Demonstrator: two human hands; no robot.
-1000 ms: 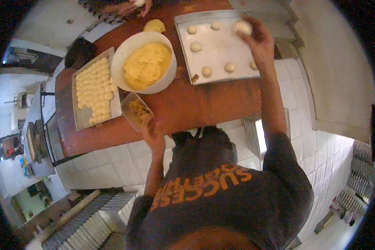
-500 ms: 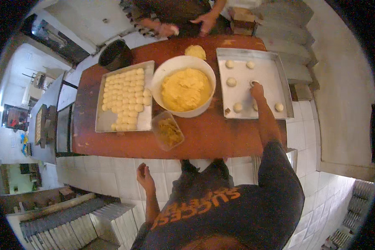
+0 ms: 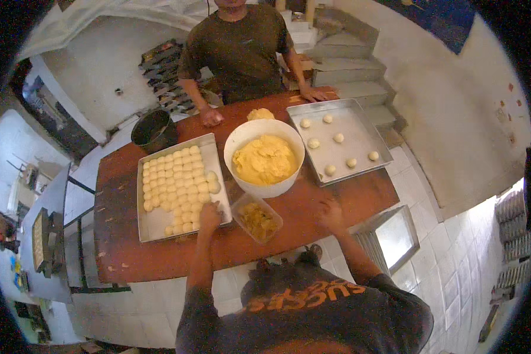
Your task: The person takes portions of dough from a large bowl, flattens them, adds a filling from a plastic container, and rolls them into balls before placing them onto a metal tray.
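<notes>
Pale yellow dough balls (image 3: 177, 180) are crowding a shallow metal tray (image 3: 212, 156).
They are lying in tight rows, touching one another, leaving the near left corner bare; seven rounded buns (image 3: 338, 137) are resting well apart on a flat tray (image 3: 360, 134) to the right.

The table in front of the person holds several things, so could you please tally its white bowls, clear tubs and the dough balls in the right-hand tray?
White bowl: 1
Clear tub: 1
Dough balls in the right-hand tray: 7
Total: 9
</notes>
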